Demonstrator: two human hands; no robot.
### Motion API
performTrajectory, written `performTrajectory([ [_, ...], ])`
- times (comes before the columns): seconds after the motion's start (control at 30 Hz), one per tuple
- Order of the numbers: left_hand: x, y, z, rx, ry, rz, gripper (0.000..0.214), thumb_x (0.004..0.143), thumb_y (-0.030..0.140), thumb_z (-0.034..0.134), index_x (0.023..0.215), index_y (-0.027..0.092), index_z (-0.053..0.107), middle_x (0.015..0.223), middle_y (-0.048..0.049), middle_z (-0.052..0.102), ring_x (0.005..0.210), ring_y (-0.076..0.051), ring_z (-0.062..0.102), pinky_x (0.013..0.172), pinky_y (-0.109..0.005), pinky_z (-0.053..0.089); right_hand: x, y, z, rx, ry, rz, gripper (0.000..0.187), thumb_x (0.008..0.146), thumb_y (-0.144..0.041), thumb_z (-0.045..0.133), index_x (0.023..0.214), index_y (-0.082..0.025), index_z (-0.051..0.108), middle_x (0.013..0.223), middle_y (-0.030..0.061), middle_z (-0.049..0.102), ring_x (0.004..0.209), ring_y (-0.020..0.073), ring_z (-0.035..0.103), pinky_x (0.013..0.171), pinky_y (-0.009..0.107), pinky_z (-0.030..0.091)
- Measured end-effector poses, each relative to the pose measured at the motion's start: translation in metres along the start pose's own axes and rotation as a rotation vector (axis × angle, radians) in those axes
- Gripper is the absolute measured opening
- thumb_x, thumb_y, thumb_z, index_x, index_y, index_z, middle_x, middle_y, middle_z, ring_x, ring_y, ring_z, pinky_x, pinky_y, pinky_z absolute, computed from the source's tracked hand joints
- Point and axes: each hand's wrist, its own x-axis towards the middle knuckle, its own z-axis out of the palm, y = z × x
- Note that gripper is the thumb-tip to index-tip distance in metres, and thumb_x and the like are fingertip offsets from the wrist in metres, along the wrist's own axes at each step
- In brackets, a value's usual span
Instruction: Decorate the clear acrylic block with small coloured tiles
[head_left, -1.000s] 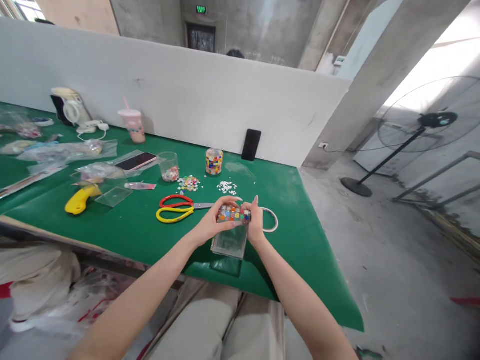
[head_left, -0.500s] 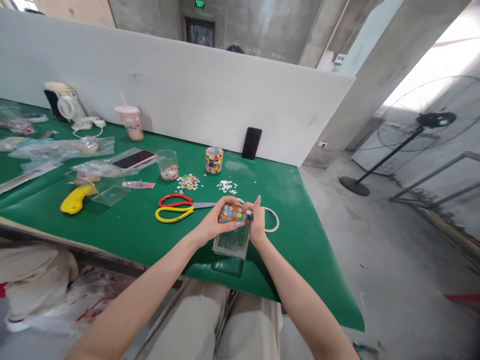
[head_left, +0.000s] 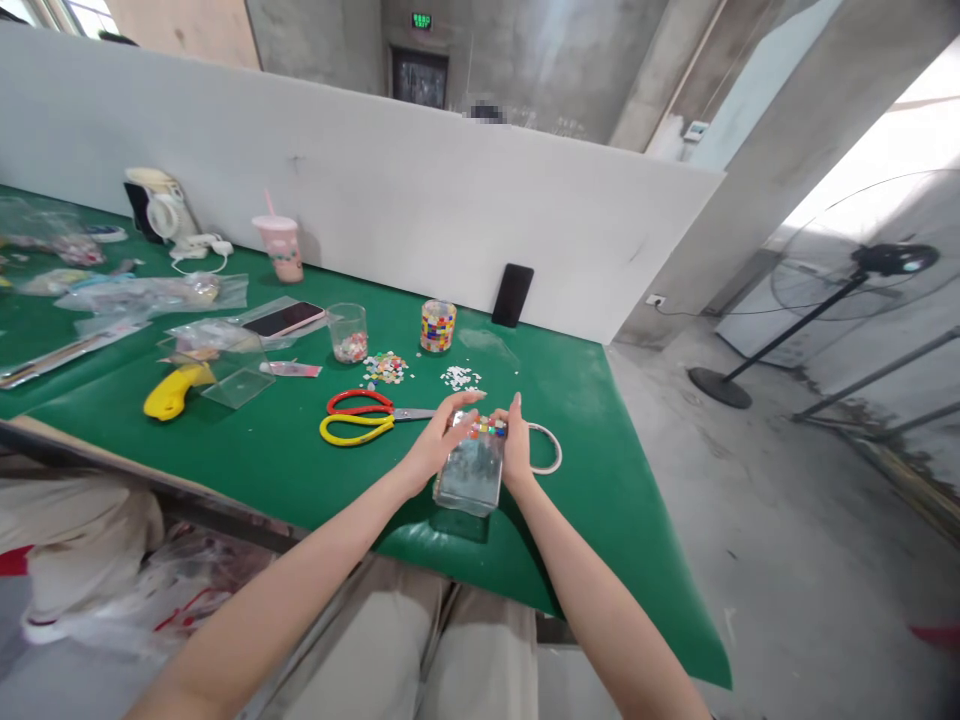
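A clear rectangular box [head_left: 471, 475], with colourful mosaic tiles at its far end, is held tilted over the table between both hands. My left hand [head_left: 439, 440] grips its left side, the thumb lying across the tiles. On the opposite side my right hand [head_left: 515, 440] is closed around the box edge, its thumb pointing up. Left of the hands lie scissors [head_left: 360, 418] with red and yellow handles, the blade tips hidden by my left hand. A white ring-shaped roll [head_left: 556, 450] shows partly behind my right hand. White tile pieces [head_left: 460, 377] lie scattered beyond.
Behind stand a mosaic-covered cup [head_left: 438, 328], a clear cup [head_left: 349, 335] of pieces and a black phone [head_left: 513, 295] against the white partition [head_left: 420, 190]. Mixed tiles [head_left: 386, 367] lie nearby. Further left are a yellow tool [head_left: 176, 392], a clear box [head_left: 232, 372] and a pink tumbler [head_left: 281, 250].
The box has tipped, so its clear face now shows more and fewer tiles are visible. My left thumb has moved further over the tiles. The view has shifted slightly.
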Motion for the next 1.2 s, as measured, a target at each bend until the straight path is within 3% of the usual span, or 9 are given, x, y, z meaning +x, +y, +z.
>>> performTrajectory([
  [0.1, -0.001, 0.001, -0.002, 0.047, 0.06, 0.054, 0.039, 0.084, 0.052, 0.062, 0.109, 0.023, 0.062, 0.133, -0.009, 0.055, 0.134, -0.027, 0.04, 0.117, -0.044, 0.023, 0.005, 0.002, -0.003, -0.072, -0.024, -0.037, 0.07, 0.083, -0.079, 0.03, 0.048, -0.021, 0.05, 0.043, -0.003, 0.044, 0.043, 0.0132, 0.043, 0.048, 0.028, 0.037],
  [0.2, -0.003, 0.004, -0.003, 0.059, 0.065, 0.071, 0.035, 0.08, 0.051, 0.068, 0.101, 0.023, 0.065, 0.127, -0.0083, 0.058, 0.134, -0.027, 0.041, 0.118, -0.044, 0.021, 0.008, -0.006, -0.011, -0.132, 0.008, -0.139, 0.061, 0.087, -0.07, 0.038, 0.07, -0.019, 0.066, 0.064, 0.0026, 0.063, 0.066, 0.0185, 0.059, 0.07, 0.032, 0.047],
  [0.27, -0.005, 0.004, -0.003, 0.045, 0.069, 0.048, 0.039, 0.082, 0.048, 0.066, 0.113, 0.025, 0.06, 0.131, -0.0083, 0.056, 0.133, -0.026, 0.042, 0.117, -0.044, 0.023, 0.009, -0.017, -0.018, -0.153, 0.017, -0.22, 0.051, 0.088, -0.065, 0.044, 0.084, -0.019, 0.068, 0.083, 0.006, 0.068, 0.084, 0.0211, 0.061, 0.085, 0.035, 0.046],
  [0.33, -0.006, 0.002, -0.002, 0.015, 0.065, 0.009, 0.048, 0.085, 0.045, 0.064, 0.126, 0.026, 0.05, 0.138, -0.0085, 0.052, 0.134, -0.025, 0.041, 0.115, -0.044, 0.026, 0.008, -0.03, -0.025, -0.164, -0.057, -0.28, 0.043, 0.088, -0.059, 0.051, 0.087, -0.021, 0.07, 0.091, 0.0071, 0.07, 0.093, 0.0219, 0.062, 0.093, 0.038, 0.045],
  [0.47, -0.008, -0.003, -0.002, -0.059, 0.033, -0.085, 0.052, 0.087, 0.047, 0.059, 0.133, 0.029, 0.043, 0.143, -0.0092, 0.047, 0.134, -0.027, 0.043, 0.108, -0.042, 0.038, 0.001, -0.049, -0.028, -0.167, -0.331, -0.324, 0.029, 0.085, -0.05, 0.063, 0.082, -0.024, 0.076, 0.093, 0.0069, 0.073, 0.095, 0.0222, 0.066, 0.092, 0.039, 0.049],
  [0.6, -0.008, -0.006, -0.003, -0.1, 0.025, -0.142, 0.052, 0.087, 0.049, 0.059, 0.133, 0.028, 0.044, 0.141, -0.0099, 0.048, 0.133, -0.027, 0.045, 0.106, -0.041, 0.041, -0.008, -0.052, -0.02, -0.141, -0.448, -0.337, 0.022, 0.084, -0.044, 0.066, 0.084, -0.026, 0.077, 0.099, 0.0071, 0.075, 0.1, 0.0224, 0.067, 0.091, 0.04, 0.052],
  [0.87, -0.004, -0.007, -0.005, -0.044, 0.11, -0.096, 0.05, 0.083, 0.047, 0.064, 0.126, 0.026, 0.049, 0.138, -0.0089, 0.051, 0.135, -0.026, 0.042, 0.113, -0.043, 0.03, -0.012, -0.051, -0.016, -0.167, -0.429, -0.289, 0.016, 0.082, -0.029, 0.064, 0.09, -0.022, 0.077, 0.1, 0.0089, 0.076, 0.095, 0.0231, 0.069, 0.088, 0.041, 0.053],
  [1.2, -0.002, -0.009, -0.007, 0.062, 0.263, -0.02, 0.049, 0.077, 0.038, 0.072, 0.121, 0.025, 0.053, 0.137, -0.0097, 0.05, 0.135, -0.026, 0.041, 0.115, -0.043, 0.024, -0.011, -0.055, -0.017, -0.212, -0.372, -0.212, 0.019, 0.083, -0.034, 0.064, 0.085, -0.02, 0.076, 0.087, 0.0078, 0.078, 0.083, 0.0226, 0.07, 0.083, 0.039, 0.054],
])
